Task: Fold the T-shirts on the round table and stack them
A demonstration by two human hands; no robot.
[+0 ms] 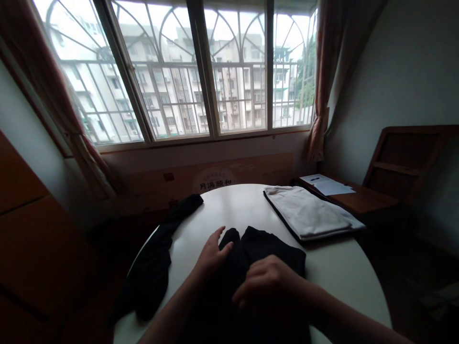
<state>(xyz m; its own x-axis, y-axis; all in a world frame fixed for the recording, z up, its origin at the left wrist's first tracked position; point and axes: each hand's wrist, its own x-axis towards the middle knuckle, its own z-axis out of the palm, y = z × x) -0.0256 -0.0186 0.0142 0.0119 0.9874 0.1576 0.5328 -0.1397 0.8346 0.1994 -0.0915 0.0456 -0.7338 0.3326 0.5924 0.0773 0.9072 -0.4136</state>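
Black trousers or a similar dark garment (276, 246) lie on the round white table (229, 200), reaching down to the near edge of the view. At the garment's upper left edge is my left hand (214, 251), its thumb and fingers apart and nothing gripped between them. My right hand (263, 279) is over the middle of the dark cloth, its fingers curled downward; whether they pinch any cloth is hidden. Folded light grey cloth (308, 212) with a dark layer beneath it rests at the table's right. Another black garment (154, 272) hangs over the left edge.
A brown wooden chair (409, 165) stands to the right, near a low wooden surface with white papers (328, 185). Behind the table is a cardboard box (251, 169) below the barred window. A wooden cabinet (32, 229) is at the left.
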